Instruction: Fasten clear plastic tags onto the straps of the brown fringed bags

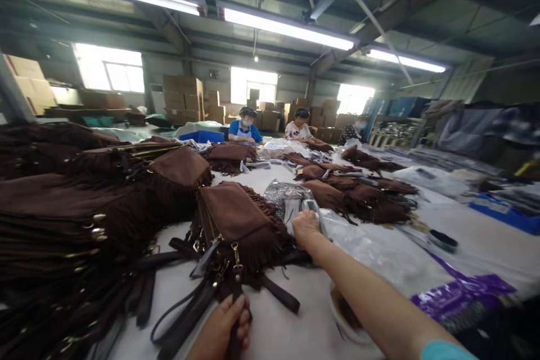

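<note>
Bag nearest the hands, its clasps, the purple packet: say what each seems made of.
Bag: suede or an imitation, it seems; matte brown face, cut fringe. Clasps: probably metal; gold-toned, glinting. Packet: likely plastic film; glossy, creased.

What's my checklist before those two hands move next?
1. Left hand holding the dark-brown, flat strap: ok, fingers curled round it.
2. Right hand at the pale, shiny plastic packaging: ok, touching it.
3. Right hand's grip firm: cannot tell, fingers hidden.
4. Brown, fringed, suede-like bag near both hands: ok.
5. Gold-coloured metal clasp fastened: cannot tell, too small.
6. White, round container fully in sight: not ok, right forearm covers part.
</note>
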{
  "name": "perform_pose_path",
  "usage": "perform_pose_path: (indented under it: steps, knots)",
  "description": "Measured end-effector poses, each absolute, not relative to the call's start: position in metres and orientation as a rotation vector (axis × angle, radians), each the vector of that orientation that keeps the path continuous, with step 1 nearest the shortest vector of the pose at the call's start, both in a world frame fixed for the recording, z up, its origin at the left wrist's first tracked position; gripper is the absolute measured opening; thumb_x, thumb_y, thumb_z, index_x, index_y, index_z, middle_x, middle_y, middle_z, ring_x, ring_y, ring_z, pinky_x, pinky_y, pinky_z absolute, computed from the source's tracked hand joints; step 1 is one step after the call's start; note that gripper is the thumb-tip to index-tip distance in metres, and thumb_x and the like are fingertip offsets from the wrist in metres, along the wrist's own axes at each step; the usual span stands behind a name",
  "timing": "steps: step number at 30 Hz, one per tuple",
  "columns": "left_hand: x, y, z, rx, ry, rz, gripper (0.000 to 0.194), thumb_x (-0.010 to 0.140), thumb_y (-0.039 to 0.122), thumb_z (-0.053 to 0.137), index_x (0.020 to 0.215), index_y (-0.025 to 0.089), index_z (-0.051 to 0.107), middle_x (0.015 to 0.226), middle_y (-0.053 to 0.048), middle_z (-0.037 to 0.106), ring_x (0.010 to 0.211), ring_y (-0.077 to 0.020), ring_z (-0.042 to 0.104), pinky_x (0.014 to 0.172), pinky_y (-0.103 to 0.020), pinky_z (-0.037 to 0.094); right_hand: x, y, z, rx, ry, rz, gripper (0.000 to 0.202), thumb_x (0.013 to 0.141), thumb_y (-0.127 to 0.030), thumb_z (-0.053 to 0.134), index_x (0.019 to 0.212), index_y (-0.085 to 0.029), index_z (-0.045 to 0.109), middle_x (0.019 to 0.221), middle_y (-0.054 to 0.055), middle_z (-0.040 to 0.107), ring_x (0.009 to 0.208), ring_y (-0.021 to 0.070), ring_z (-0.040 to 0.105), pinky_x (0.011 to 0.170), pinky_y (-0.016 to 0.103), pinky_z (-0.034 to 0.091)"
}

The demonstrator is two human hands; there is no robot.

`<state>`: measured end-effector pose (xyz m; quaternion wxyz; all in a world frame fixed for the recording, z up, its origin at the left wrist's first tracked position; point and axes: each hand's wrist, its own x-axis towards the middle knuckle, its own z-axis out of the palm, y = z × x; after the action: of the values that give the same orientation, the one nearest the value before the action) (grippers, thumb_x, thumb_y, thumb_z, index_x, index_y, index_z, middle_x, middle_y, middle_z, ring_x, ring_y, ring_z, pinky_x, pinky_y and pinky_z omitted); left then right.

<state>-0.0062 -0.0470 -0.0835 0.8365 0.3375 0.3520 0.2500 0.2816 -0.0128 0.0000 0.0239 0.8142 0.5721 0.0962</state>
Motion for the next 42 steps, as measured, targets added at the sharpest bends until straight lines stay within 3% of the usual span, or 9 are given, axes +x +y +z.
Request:
perform_pose_path:
  steps: [9,14,18,23,25,29,35,37,42]
  knots:
    - [-0.012,-0.047,-0.077,0.676,0.699,0.535,0.042,0.068,0.049,0.077,0.081,0.018,0.051,0.059,0.007,0.047,0.044,-0.0025,0.033,0.042,-0.016,0.029,0.250,-0.065,0.021,2.529,1.826,0.509,0.020,0.087,-0.014,0.048,0.084,-0.014,0.068,0.092,0.013,0.065,0.094,0.0243,0.052,0.081,0.035,0.030]
    - [-0.022,-0.042,-0.065,0.638,0.661,0.394,0.047,0.070,0.052,0.073,0.092,0.013,0.058,0.078,-0.004,0.061,0.046,-0.0018,0.037,0.042,-0.015,0.021,0.160,-0.135,-0.010,2.362,2.552,0.340,0.024,0.089,-0.014,0.044,0.071,-0.019,0.059,0.077,0.006,0.058,0.080,0.0200,0.050,0.078,0.033,0.032]
    - [-0.022,-0.040,-0.066,0.723,0.626,0.404,0.041,0.071,0.047,0.074,0.088,0.013,0.058,0.076,-0.002,0.061,0.045,-0.0017,0.033,0.042,-0.017,0.018,0.114,-0.165,-0.054,1.906,3.084,0.200,0.021,0.085,-0.015,0.049,0.066,-0.019,0.056,0.067,0.004,0.058,0.068,0.0177,0.048,0.067,0.031,0.032]
    - [-0.021,-0.046,-0.067,0.817,0.711,0.451,0.038,0.068,0.036,0.076,0.091,0.016,0.052,0.077,-0.002,0.064,0.043,-0.0024,0.030,0.041,-0.018,0.019,0.120,-0.178,-0.051,1.574,3.008,-0.921,0.023,0.086,-0.020,0.053,0.064,-0.020,0.060,0.066,-0.001,0.061,0.060,0.0119,0.051,0.056,0.023,0.036]
    - [-0.019,-0.048,-0.064,0.844,0.735,0.476,0.037,0.069,0.037,0.074,0.091,0.016,0.053,0.074,-0.001,0.064,0.043,-0.0033,0.032,0.041,-0.019,0.021,0.129,-0.175,-0.031,1.765,2.750,-1.253,0.020,0.086,-0.021,0.055,0.067,-0.020,0.062,0.073,-0.001,0.063,0.065,0.0111,0.055,0.058,0.021,0.038]
    - [-0.015,-0.053,-0.060,0.890,0.743,0.507,0.037,0.066,0.037,0.077,0.088,0.015,0.057,0.065,0.002,0.058,0.043,-0.0043,0.034,0.042,-0.020,0.023,0.138,-0.136,-0.014,2.671,2.503,-1.151,0.025,0.087,-0.035,0.053,0.073,-0.018,0.065,0.074,0.002,0.063,0.071,0.0155,0.057,0.067,0.027,0.042]
    - [-0.019,-0.054,-0.059,0.869,0.683,0.503,0.041,0.067,0.040,0.077,0.096,0.015,0.062,0.073,0.000,0.061,0.045,-0.0038,0.033,0.043,-0.020,0.020,0.127,-0.075,-0.046,2.905,1.775,-2.347,0.037,0.076,-0.050,0.059,0.077,-0.013,0.064,0.053,-0.003,0.052,0.047,0.0106,0.046,0.047,0.024,0.037]
    - [-0.022,-0.053,-0.061,0.908,0.720,0.545,0.041,0.068,0.041,0.077,0.095,0.015,0.063,0.073,0.000,0.061,0.048,-0.0055,0.038,0.045,-0.020,0.025,0.123,-0.074,-0.047,2.925,1.844,-2.297,0.032,0.074,-0.045,0.061,0.072,-0.013,0.065,0.050,-0.003,0.052,0.047,0.0107,0.046,0.048,0.024,0.037]
    - [-0.022,-0.043,-0.068,1.000,0.838,0.684,0.034,0.069,0.041,0.076,0.083,0.015,0.058,0.058,0.005,0.049,0.047,-0.0071,0.038,0.046,-0.020,0.028,0.125,-0.087,-0.032,3.036,2.340,-1.106,0.025,0.078,-0.036,0.057,0.068,-0.017,0.068,0.069,0.004,0.068,0.068,0.0184,0.059,0.066,0.029,0.043]
